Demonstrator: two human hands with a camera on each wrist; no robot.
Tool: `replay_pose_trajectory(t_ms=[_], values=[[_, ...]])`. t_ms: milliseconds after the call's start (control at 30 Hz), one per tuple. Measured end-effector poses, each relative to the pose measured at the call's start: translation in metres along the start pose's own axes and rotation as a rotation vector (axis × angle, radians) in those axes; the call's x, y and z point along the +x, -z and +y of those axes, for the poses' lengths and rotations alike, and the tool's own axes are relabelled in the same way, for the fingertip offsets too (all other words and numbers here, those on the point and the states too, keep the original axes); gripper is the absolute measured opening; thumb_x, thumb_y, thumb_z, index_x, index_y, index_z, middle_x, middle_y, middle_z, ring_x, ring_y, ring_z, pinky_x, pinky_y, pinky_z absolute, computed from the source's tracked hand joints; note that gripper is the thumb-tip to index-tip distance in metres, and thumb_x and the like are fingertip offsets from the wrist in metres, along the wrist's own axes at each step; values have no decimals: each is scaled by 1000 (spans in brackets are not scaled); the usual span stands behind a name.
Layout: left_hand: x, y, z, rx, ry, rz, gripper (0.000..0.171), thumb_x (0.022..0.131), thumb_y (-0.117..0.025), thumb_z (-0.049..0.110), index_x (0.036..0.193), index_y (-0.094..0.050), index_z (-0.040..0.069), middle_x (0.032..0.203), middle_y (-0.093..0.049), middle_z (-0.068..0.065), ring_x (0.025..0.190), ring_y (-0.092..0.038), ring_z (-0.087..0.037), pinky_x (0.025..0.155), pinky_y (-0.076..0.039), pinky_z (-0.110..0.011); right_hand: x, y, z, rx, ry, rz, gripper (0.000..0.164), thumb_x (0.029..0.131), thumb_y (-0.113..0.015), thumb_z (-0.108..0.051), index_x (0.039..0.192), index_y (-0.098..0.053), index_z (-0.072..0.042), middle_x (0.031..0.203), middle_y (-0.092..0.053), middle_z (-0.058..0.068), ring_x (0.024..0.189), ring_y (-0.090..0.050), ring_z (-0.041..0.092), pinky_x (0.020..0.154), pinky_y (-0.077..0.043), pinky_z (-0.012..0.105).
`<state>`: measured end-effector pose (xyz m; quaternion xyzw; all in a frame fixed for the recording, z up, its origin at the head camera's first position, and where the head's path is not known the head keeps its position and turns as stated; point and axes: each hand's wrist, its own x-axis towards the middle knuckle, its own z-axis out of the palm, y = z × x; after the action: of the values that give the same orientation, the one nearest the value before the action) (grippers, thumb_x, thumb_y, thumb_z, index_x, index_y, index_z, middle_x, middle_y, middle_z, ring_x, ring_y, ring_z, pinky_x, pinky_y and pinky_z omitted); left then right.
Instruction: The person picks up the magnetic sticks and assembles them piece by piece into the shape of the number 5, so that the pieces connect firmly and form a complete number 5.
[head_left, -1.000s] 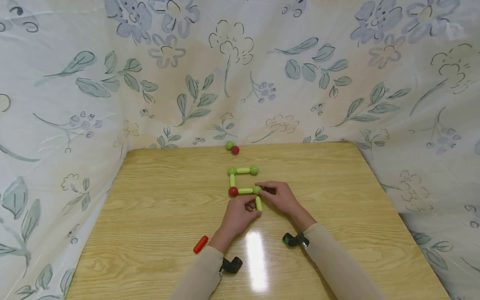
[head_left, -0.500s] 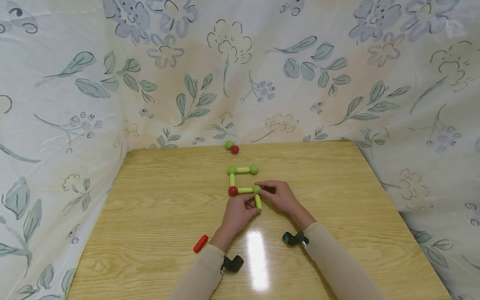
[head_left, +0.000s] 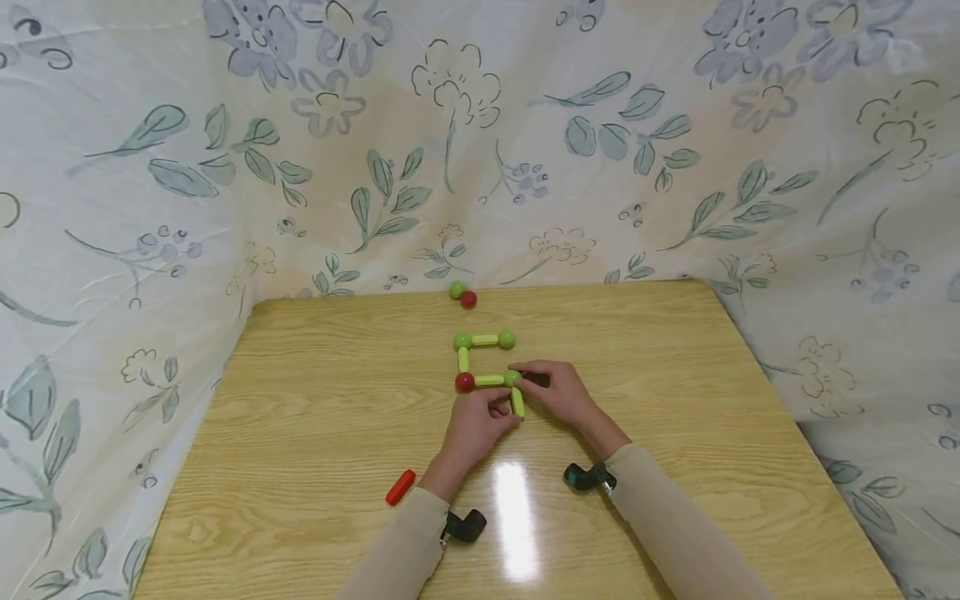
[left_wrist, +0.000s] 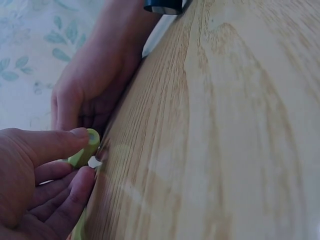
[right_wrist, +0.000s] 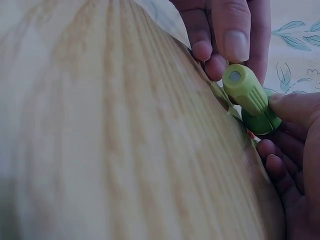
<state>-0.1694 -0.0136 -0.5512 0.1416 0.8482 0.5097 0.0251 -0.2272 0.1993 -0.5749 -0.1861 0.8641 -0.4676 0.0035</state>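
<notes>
My left hand (head_left: 477,427) pinches a yellow-green magnetic rod (head_left: 517,403), whose end shows a metal disc in the right wrist view. The rod's far end meets a green ball (head_left: 512,379). My right hand (head_left: 558,390) holds that ball between thumb and fingers from the right side. Leftward from the ball runs another yellow-green rod (head_left: 490,381) to a red ball (head_left: 465,382). From there an upright rod (head_left: 463,361) leads to a green ball (head_left: 462,341), and a top rod (head_left: 485,340) joins it to another green ball (head_left: 507,339).
A loose green ball (head_left: 457,289) and red ball (head_left: 468,299) lie by the back edge of the wooden table (head_left: 315,417). A red rod (head_left: 401,487) lies left of my left forearm. Floral cloth (head_left: 480,150) hangs behind the table.
The rod in my left hand has moved slightly up to meet the green ball; a small gap showed between them earlier. My right hand has stayed on the ball.
</notes>
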Motion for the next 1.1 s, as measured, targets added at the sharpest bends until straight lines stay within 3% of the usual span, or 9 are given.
replay_pose_trajectory(t_ms=[167,300,433,533,633,767,1100], values=[[-1,-2,1,44,14,10,42,89,-92,10,128,-78,1,86,-73,4,78,-69,-7,73,-60,-27,-1,-1,-1,8,1,8,26,104,-78,-25,129,-82,-20,123,-77,-3,101,-69,15,86,-57,35],[-4,1,1,118,-21,53,40,90,-92,14,126,-79,3,91,-73,0,80,-68,-10,74,-59,-30,0,-2,-2,20,3,1,25,104,-79,-25,128,-82,-20,120,-78,-4,98,-69,15,83,-57,34],[0,18,4,245,-79,172,33,90,-89,13,121,-81,5,112,-72,-9,97,-67,-24,85,-59,-42,0,-3,-3,9,3,4,25,103,-79,-26,128,-82,-21,115,-78,-5,95,-68,15,82,-56,34],[10,34,4,362,-65,218,31,92,-88,10,122,-82,8,126,-66,-13,110,-61,-32,91,-56,-47,0,-2,-3,-4,6,18,25,103,-80,-25,127,-82,-20,113,-78,-4,93,-68,15,80,-56,34],[18,45,2,441,-14,171,29,94,-86,10,123,-83,10,128,-62,-15,113,-58,-33,93,-55,-46,0,-1,-2,-8,3,20,25,102,-80,-25,126,-83,-20,113,-78,-5,93,-69,15,80,-57,34],[24,49,-4,450,37,93,22,97,-84,12,119,-84,9,126,-60,-14,111,-59,-31,92,-55,-44,-1,-1,-2,-1,-1,15,26,102,-80,-28,127,-83,-20,110,-78,-5,90,-68,15,78,-56,33],[27,48,-10,428,44,101,16,95,-86,11,111,-85,8,115,-56,-11,99,-57,-26,86,-55,-41,0,-1,-3,2,0,18,26,102,-80,-29,126,-83,-21,106,-77,-6,87,-66,15,75,-55,32]])
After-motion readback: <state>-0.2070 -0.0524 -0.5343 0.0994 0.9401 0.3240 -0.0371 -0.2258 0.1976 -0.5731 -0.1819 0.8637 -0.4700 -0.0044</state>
